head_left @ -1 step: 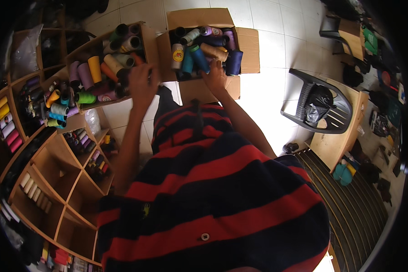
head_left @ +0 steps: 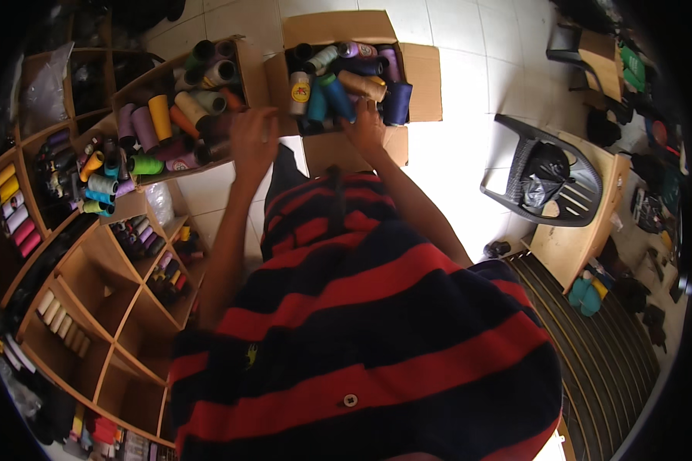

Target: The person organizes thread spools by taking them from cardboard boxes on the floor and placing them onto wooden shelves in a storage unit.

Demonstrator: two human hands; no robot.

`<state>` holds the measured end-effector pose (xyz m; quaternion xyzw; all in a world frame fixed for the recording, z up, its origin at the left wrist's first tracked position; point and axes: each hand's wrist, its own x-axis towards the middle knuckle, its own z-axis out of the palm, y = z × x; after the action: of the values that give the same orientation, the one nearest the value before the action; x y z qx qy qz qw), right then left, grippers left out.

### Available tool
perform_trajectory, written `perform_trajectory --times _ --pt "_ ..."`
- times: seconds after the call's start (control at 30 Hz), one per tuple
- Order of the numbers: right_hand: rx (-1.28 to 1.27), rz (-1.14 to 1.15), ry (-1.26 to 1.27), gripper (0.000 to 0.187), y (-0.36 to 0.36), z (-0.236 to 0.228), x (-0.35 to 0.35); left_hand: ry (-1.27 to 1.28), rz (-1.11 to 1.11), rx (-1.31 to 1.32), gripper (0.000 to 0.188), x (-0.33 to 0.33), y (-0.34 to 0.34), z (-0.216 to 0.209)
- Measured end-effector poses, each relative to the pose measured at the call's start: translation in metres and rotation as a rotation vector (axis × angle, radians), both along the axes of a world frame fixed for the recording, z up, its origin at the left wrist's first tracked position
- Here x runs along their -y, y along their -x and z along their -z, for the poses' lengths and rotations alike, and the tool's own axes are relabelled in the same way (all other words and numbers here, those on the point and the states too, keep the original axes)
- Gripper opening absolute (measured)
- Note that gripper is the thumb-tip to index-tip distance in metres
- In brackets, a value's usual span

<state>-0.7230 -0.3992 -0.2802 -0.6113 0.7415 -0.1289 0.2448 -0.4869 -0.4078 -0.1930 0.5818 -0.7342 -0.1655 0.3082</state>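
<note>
An open cardboard box (head_left: 424, 71) stands on the tiled floor ahead of me, packed with thread cones: a white one (head_left: 299, 92), a teal one (head_left: 337, 96), a tan one (head_left: 361, 84) and a dark blue one (head_left: 397, 103). My right hand (head_left: 365, 129) lies at the box's near edge with its fingers spread against the tan and dark blue cones. My left hand (head_left: 252, 142) is raised at the box's left flap, beside a wooden shelf compartment (head_left: 247, 65) full of cones. Its fingers are curled, and any grip is hidden.
A wooden cubby shelf unit (head_left: 115, 292) with small spools runs along my left. A black plastic chair (head_left: 530, 154) holding a black bag stands at right, beside a wooden table (head_left: 577, 246). Clutter lies at far right. My red and navy striped shirt fills the foreground.
</note>
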Motion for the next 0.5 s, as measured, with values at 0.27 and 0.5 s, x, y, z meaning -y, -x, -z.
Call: perform_trajectory --times 0.27,0.5 --pt "0.621 0.230 0.012 0.042 0.062 -0.048 -0.008 -0.303 -0.138 0.325 0.041 -0.010 0.093 0.055" --pt "0.942 0.423 -0.016 0.030 0.111 -0.044 -0.010 -0.339 -0.161 0.305 0.041 -0.004 0.099 0.072"
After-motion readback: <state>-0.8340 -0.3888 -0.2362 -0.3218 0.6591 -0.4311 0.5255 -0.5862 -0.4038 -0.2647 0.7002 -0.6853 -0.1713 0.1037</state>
